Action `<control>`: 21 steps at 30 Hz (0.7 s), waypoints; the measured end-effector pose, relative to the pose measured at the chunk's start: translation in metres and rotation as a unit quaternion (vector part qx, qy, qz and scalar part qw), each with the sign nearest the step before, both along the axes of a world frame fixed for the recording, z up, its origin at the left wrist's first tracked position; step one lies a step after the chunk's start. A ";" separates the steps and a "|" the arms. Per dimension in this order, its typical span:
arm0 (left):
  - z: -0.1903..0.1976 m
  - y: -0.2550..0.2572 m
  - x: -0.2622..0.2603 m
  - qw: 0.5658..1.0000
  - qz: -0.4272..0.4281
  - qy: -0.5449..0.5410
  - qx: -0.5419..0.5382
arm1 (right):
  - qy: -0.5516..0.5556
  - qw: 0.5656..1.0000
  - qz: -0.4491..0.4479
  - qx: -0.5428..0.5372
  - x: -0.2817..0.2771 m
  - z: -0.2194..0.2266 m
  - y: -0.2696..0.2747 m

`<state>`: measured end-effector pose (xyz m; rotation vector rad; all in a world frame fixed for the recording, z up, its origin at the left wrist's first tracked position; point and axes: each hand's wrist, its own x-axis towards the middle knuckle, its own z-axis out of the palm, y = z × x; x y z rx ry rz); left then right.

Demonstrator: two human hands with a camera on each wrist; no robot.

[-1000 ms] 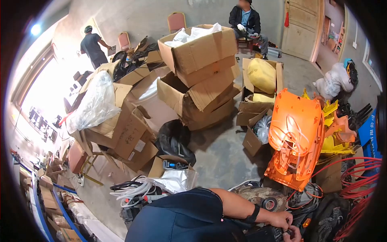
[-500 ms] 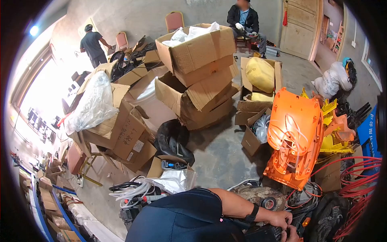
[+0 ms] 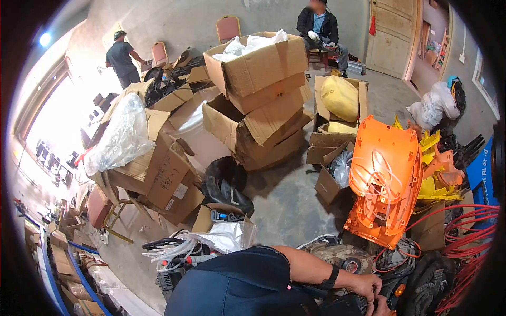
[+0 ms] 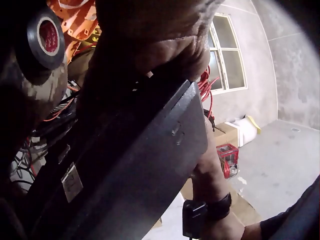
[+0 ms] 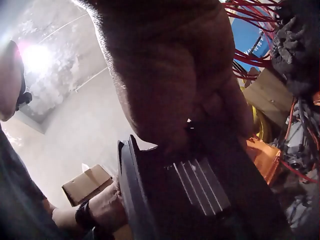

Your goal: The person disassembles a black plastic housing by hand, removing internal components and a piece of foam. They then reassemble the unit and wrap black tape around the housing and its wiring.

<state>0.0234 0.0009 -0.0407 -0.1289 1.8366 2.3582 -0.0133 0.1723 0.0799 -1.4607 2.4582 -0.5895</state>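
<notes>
Head view: left hand (image 3: 366,286) and right hand (image 3: 382,307) are meeting at a black casing (image 3: 341,306), grip unclear; finished and remaining work aren't showing.

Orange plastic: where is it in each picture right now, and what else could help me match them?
Head: large orange plastic, right of centre.
Left wrist: orange plastic, top left, partly cut off.
Right wrist: orange plastic, right side, below middle, partly hidden.
Shared landmark: red cables, at the right in the head view, behind the hand in the left wrist view, upper right in the right wrist view.
</notes>
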 end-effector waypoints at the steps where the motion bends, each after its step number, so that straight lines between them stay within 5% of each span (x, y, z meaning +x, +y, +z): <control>1: 0.000 -0.002 0.000 1.000 -0.007 -0.001 0.005 | -0.009 1.000 -0.006 0.004 0.000 0.001 0.000; 5: -0.024 0.003 -0.009 0.999 0.014 0.052 -0.003 | -0.030 0.999 -0.029 0.026 0.001 0.006 -0.003; 9: -0.006 -0.004 -0.001 0.999 0.024 0.042 -0.023 | -0.078 0.994 -0.063 0.036 -0.001 0.008 -0.004; 14: -0.083 0.014 -0.036 0.998 0.010 0.041 0.037 | -0.141 0.986 -0.083 0.025 -0.009 0.001 -0.007; 21: -0.061 0.010 -0.027 0.999 0.031 0.035 -0.001 | -0.262 0.952 -0.151 -0.038 -0.007 -0.003 0.014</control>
